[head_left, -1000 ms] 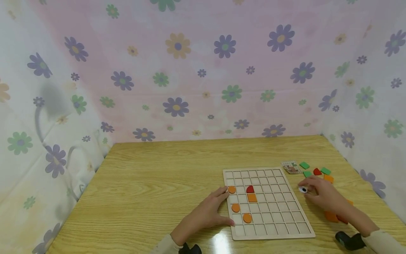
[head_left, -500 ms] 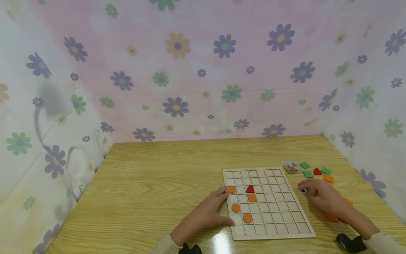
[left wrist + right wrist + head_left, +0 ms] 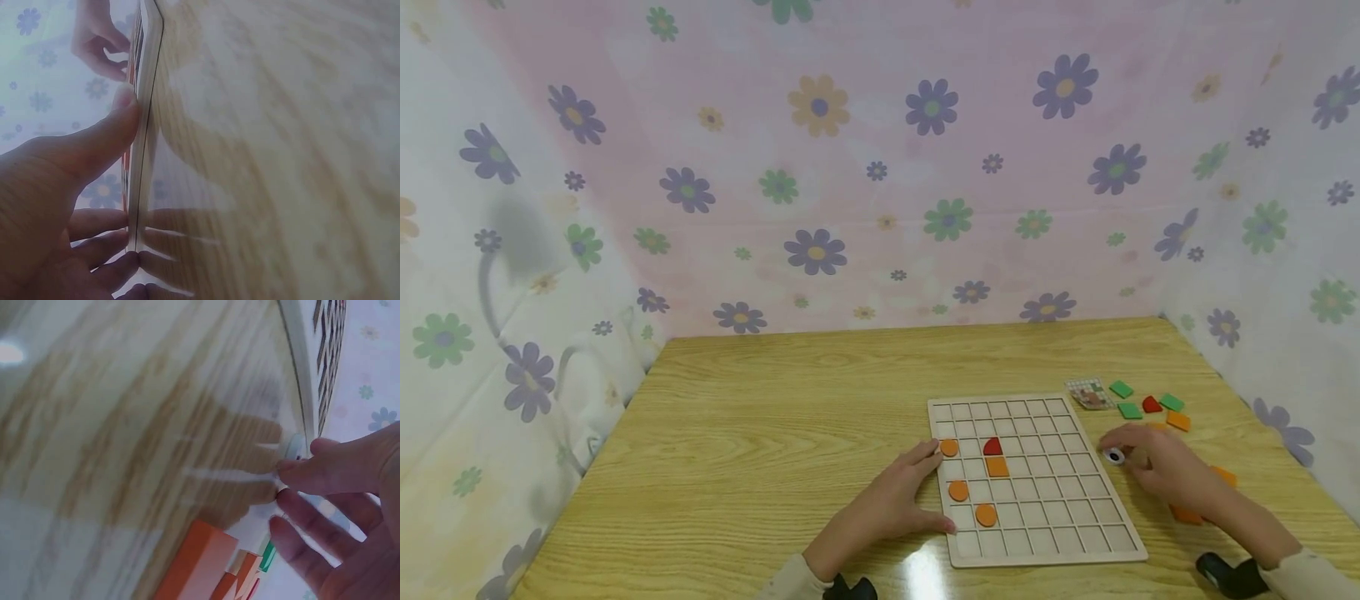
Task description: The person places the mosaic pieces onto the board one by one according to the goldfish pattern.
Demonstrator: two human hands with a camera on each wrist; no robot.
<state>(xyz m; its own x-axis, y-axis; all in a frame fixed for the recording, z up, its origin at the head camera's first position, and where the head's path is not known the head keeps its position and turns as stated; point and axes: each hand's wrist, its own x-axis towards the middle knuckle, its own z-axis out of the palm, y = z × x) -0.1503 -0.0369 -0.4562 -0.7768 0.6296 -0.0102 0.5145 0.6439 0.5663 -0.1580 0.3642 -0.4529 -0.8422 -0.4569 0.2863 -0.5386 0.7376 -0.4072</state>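
In the head view a wooden grid board (image 3: 1052, 500) lies on the table. Several orange discs (image 3: 987, 515), an orange square (image 3: 997, 466) and a red quarter-round piece (image 3: 992, 447) sit in its cells. My left hand (image 3: 891, 500) is spread along the board's left edge, thumb and fingertips touching it; the left wrist view shows the same touch on the rim (image 3: 145, 87). Just off the board's right edge, my right hand (image 3: 1165, 462) pinches a white eye disc (image 3: 1114, 456) with a black dot. The right wrist view shows the disc partly hidden by the fingertips (image 3: 290, 475).
A small printed pattern card (image 3: 1090, 394) lies at the board's far right corner. Around it are green pieces (image 3: 1130, 411), a red piece (image 3: 1152, 404) and an orange piece (image 3: 1178, 421). More orange pieces (image 3: 1186, 514) lie partly under the right forearm.
The right hand has shifted slightly left and toward me with the eye disc, nearer the board's edge. My left hand has stayed on the board.
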